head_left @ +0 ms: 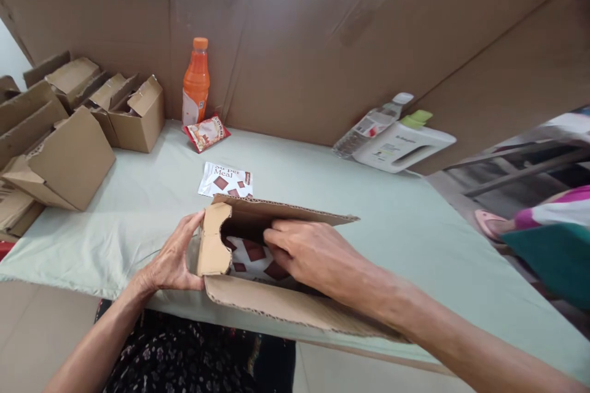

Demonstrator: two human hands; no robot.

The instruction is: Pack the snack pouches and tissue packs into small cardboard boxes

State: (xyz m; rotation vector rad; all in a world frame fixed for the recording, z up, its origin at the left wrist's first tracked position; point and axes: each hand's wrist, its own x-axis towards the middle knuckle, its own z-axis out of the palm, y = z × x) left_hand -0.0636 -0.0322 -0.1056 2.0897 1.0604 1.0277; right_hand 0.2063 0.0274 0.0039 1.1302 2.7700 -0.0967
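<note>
An open cardboard box [215, 239] lies near the table's front edge, its long flaps spread apart. My left hand [177, 255] grips the box's left end, thumb near the front and fingers behind. Inside the box shows a white packet with brown squares [251, 255]. Reaching in over the box, my right hand [306, 252] has its fingers curled closed at the packet's right part; the fingertips are hidden. Just behind the box lies a similar white packet [225, 179], printed "Su per Meal".
Several open cardboard boxes [78, 156] crowd the left side. An orange bottle [196, 83] and a red-and-white packet [207, 132] are at the back. A clear bottle [369, 126] and white jug [401, 144] lean against the cardboard wall [295, 55]. Another person's foot [491, 223] is at right.
</note>
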